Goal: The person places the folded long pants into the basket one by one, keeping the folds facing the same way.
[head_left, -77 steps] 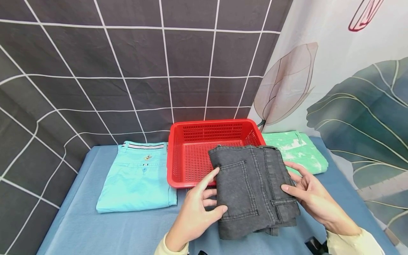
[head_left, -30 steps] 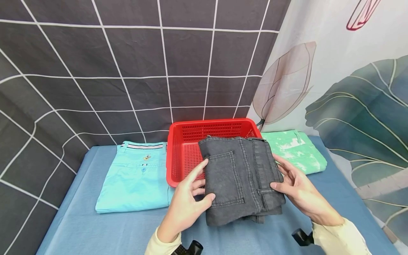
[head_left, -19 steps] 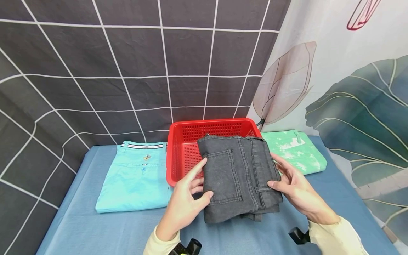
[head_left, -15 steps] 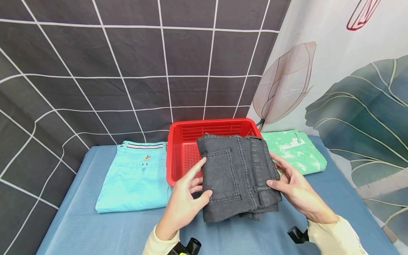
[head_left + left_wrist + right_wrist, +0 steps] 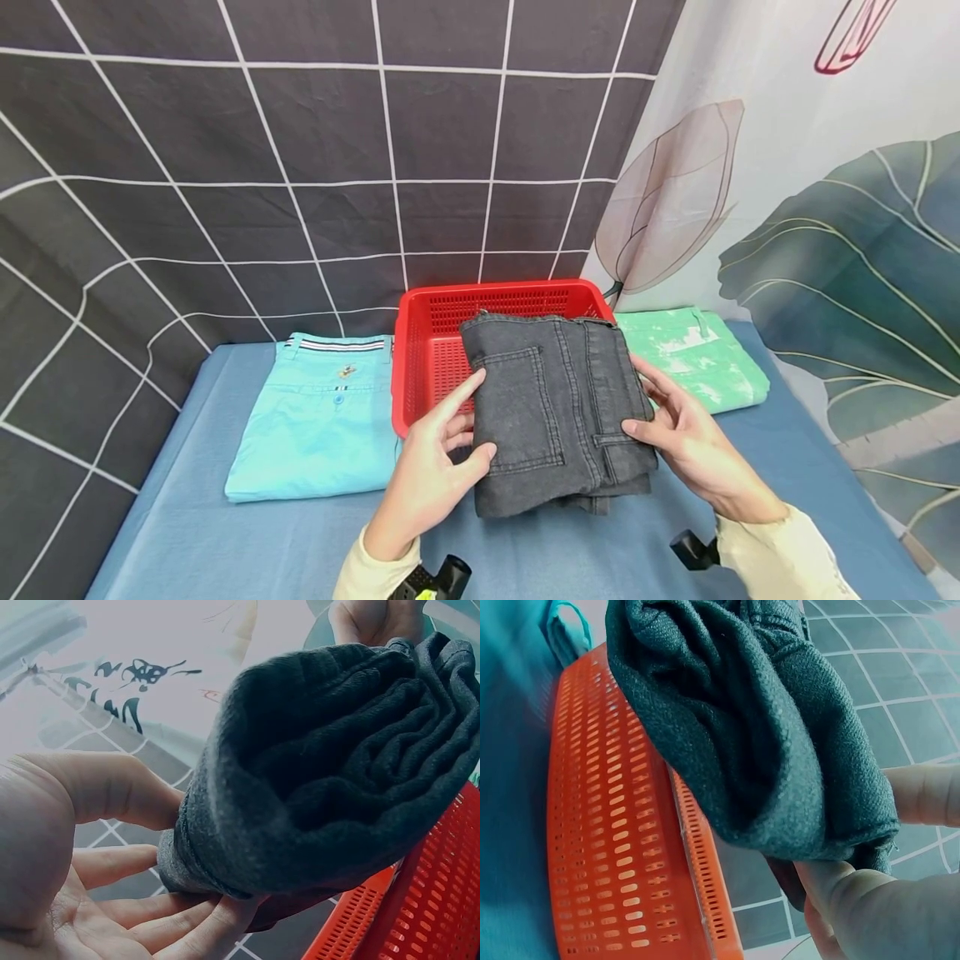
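Between my two hands is a folded pair of dark grey jeans (image 5: 558,408), back pocket facing up. My left hand (image 5: 435,467) grips its left side, thumb on top and fingers beneath. On the opposite side, my right hand (image 5: 690,437) pinches the edge, thumb near a belt loop. The jeans are held over the front part of a red plastic basket (image 5: 442,362), hiding part of it. In the left wrist view the jeans' rolled layers (image 5: 345,757) show end-on. From the right wrist view, the bundle (image 5: 780,750) hangs above the perforated basket wall (image 5: 615,825).
Folded light blue trousers (image 5: 322,425) lie left of the basket. A folded green and white garment (image 5: 697,354) lies to its right. Everything stands on a blue cloth surface (image 5: 225,550), with a dark grid-patterned curtain (image 5: 322,125) behind and a leaf-patterned one (image 5: 847,250) at right.
Both hands have carried the jeans left and slightly away from me, further over the basket. In the last half second the shift is small. The grip looks the same.
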The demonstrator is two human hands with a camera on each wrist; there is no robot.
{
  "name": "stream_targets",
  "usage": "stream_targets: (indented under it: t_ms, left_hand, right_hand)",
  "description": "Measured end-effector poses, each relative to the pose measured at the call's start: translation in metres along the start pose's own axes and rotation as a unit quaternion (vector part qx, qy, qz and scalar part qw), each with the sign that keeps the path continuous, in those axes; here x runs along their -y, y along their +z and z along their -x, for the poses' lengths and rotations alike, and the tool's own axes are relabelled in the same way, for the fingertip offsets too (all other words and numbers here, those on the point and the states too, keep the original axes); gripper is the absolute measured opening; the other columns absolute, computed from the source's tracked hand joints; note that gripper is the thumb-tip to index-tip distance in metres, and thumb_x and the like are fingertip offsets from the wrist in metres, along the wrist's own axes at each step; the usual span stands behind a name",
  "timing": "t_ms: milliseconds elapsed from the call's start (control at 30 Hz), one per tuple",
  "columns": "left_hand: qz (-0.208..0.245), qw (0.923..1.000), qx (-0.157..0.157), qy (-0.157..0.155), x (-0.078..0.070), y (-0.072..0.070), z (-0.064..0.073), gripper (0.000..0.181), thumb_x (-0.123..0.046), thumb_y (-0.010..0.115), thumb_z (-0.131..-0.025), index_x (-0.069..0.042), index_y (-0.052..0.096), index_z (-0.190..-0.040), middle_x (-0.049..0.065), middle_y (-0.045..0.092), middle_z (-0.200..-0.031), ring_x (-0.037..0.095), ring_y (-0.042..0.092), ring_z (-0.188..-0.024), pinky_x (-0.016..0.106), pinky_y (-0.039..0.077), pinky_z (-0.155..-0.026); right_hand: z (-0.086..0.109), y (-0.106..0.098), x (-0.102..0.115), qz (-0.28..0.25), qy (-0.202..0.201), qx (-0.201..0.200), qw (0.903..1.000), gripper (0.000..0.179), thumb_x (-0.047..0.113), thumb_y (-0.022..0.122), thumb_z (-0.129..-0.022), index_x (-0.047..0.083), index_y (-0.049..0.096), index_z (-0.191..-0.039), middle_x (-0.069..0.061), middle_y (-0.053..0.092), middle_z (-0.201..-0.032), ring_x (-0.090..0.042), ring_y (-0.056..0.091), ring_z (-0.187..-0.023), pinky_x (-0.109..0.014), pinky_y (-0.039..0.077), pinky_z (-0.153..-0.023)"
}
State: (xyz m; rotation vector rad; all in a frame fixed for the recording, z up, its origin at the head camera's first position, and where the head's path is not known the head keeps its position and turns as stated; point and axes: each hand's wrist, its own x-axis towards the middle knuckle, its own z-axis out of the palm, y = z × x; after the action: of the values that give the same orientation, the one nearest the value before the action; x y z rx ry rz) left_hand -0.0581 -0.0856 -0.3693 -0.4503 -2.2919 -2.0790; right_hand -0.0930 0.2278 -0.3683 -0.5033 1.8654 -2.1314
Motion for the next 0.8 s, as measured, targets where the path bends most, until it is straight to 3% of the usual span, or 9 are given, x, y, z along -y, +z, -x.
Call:
stream_targets:
  t_ms: [367,800]
  left_hand:
    - [-0.004,0.9998,-0.004,-0.019,-0.002,-0.005,-0.001,0.086,-0.006,0.085,-0.077,-0.030,0.048,-0.150,-0.001,0.058,-0.138,0.012,0.066,-0.110,0.032,0.054,-0.093]
    - [-0.017,0.9993,-0.020,-0.026,0.000,-0.007,-0.005,0.085,-0.008,0.086,-0.077,-0.025,0.048,-0.151,0.007,0.061,-0.134,0.019,0.067,-0.109,0.031,0.053,-0.093]
  right_hand:
    - [-0.004,0.002,-0.001,-0.009,0.000,-0.002,1.0000,0.082,-0.016,0.052,-0.095,0.008,0.012,-0.162,-0.013,0.041,-0.138,-0.015,0.063,-0.116,-0.031,0.056,-0.087]
    - [-0.012,0.005,-0.005,-0.023,-0.023,0.006,0.9995,0.081,-0.018,0.050,-0.094,0.006,0.011,-0.161,-0.011,0.029,-0.156,-0.011,0.048,-0.133,-0.027,0.051,-0.098]
